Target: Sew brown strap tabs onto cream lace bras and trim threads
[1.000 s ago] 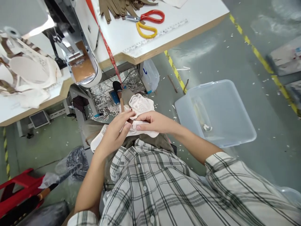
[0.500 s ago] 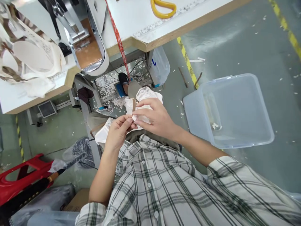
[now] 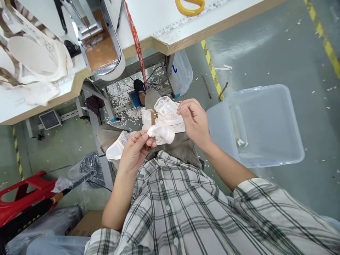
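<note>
A white lace bra (image 3: pixel 168 109) lies across my lap, with a brown strip on it and another white cup (image 3: pixel 116 148) over the left thigh. My left hand (image 3: pixel 136 148) pinches the end of the bra's smooth white band between thumb and fingers. At the right edge of the lace, my right hand (image 3: pixel 195 122) has its thumb and forefinger closed on the fabric. Part of the bra is hidden behind my left hand.
Above my lap stands a white worktable (image 3: pixel 148 21) with a metal machine arm (image 3: pixel 99 46), yellow-handled scissors (image 3: pixel 190 7) and more white bra cups (image 3: pixel 34 56). A translucent bin (image 3: pixel 268 124) stands on the floor at right. A red stool (image 3: pixel 26 191) is at lower left.
My right hand has left the band end beside my left hand and moved right to the lace edge. More of the band and cups now shows between my hands.
</note>
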### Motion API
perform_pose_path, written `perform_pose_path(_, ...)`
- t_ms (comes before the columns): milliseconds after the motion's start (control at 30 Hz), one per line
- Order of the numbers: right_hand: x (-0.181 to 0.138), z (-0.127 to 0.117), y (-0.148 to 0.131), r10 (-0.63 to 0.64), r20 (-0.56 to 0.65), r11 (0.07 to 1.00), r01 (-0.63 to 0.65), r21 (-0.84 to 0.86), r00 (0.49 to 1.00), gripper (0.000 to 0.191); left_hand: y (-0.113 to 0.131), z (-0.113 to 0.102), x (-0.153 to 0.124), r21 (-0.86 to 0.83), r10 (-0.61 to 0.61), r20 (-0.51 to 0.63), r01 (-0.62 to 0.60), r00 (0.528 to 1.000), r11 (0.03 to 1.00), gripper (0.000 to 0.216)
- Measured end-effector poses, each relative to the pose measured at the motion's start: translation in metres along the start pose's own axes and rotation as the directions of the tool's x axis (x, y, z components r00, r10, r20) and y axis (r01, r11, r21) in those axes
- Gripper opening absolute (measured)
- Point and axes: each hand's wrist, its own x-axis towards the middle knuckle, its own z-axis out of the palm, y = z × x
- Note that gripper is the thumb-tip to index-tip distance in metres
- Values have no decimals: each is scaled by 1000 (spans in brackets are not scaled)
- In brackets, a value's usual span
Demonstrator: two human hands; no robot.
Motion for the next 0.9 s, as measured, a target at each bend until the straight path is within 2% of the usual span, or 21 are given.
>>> perform_pose_path(100, -2, 0, 1, -20, 86, 999, 16, 43, 996, 40, 1, 0, 0, 4, -11, 3, 11, 1000, 1000, 30)
perform_pose_path(300, -9, 3, -8, -107, 212, 989, 81, 127, 971, 18, 2, -1, -1, 1, -6, 15, 6, 1000, 1000, 25)
perform_pose_path(633, -19, 11, -24, -160, 316, 976, 102, 194, 935, 9, 0, 2, -4, 72, 93, -22, -92, 995, 993, 18)
perform_pose_path(800, -19, 19, -27, -103, 354, 974, 21, 227, 930, 8, 0, 5, -5, 154, 105, -64, -94, 992, 984, 24)
perform_pose_path(900, -20, 22, -28, -62, 378, 974, -26, 225, 924, 11, -2, 0, -3, 240, 140, -43, -125, 989, 963, 25)
